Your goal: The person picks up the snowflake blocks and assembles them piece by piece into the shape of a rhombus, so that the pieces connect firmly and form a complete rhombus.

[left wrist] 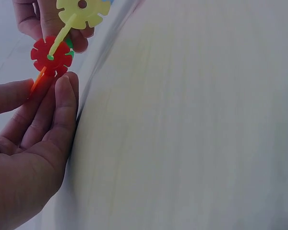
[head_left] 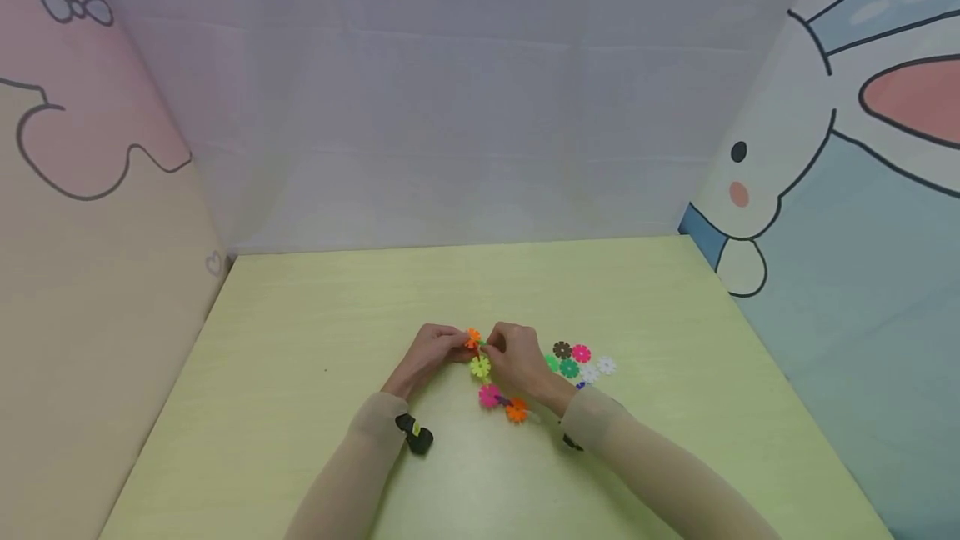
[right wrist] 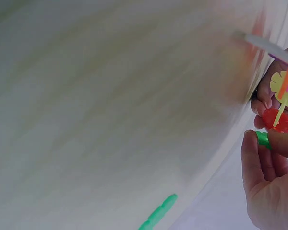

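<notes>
A chain of notched plastic snowflake discs hangs between the two hands. My left hand [head_left: 433,348] pinches an orange disc [head_left: 473,337] at its upper end, seen edge-on in the left wrist view. Beside it a red disc [left wrist: 51,56] joins a yellow disc [head_left: 480,367]. Below these the chain runs through a pink disc [head_left: 489,396], a purple disc [head_left: 503,400], another orange disc [head_left: 517,411] and a white one [right wrist: 273,49]. My right hand [head_left: 519,358] pinches a green disc [right wrist: 263,139] between thumb and index finger, right against the red disc; whether they interlock, I cannot tell.
Several loose discs lie on the pale table [head_left: 315,315] to the right of the right hand: brown [head_left: 562,349], pink [head_left: 581,353], green [head_left: 569,368], white [head_left: 607,365] and a partly hidden blue one [head_left: 581,387]. Cartoon-printed curtains border the table.
</notes>
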Available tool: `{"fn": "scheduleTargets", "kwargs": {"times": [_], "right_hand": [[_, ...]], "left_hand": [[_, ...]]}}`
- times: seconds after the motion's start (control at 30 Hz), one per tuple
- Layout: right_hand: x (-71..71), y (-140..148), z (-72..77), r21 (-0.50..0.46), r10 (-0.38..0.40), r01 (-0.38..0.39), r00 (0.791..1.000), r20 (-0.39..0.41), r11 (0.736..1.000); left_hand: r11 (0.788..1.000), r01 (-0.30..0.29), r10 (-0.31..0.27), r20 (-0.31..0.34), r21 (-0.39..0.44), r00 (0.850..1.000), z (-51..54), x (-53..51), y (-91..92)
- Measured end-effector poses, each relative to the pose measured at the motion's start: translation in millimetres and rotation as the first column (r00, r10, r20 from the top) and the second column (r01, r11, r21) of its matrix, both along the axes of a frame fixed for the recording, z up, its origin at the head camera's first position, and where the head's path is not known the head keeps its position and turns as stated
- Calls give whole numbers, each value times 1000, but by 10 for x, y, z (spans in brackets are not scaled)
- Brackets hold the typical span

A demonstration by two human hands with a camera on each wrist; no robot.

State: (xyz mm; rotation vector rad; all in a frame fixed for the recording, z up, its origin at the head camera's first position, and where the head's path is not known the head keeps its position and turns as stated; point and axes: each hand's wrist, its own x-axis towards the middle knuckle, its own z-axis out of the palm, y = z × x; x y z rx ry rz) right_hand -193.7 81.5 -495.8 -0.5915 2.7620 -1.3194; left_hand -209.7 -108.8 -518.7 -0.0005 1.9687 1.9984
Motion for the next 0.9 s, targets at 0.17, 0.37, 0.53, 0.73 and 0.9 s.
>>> {"fn": "scheduleTargets", "kwargs": {"times": [0.17, 0.37, 0.53, 0.73, 0.9], "right_hand": [[-17, 21, -11, 17, -20, 20, 1000, -24, 1000], [-11, 42, -14, 17, -38, 38, 999, 1, 999], [0, 63, -14, 0, -24, 24, 999, 22, 1000], [7, 101, -18, 14, -17, 15, 992, 126, 1000], [5, 133, -15, -51, 10, 5, 958, 287, 999]], "left_hand": [[1000, 0, 1, 5, -6, 1000, -9, -2, 12], [1000, 8, -8, 6, -7, 1000, -25, -8, 15], [1000, 14, -14, 20, 1, 1000, -44, -15, 18], [1000, 18, -18, 15, -14, 1000, -72, -31, 20], [998, 16, -16, 10, -54, 1000, -65, -37, 32]]}}
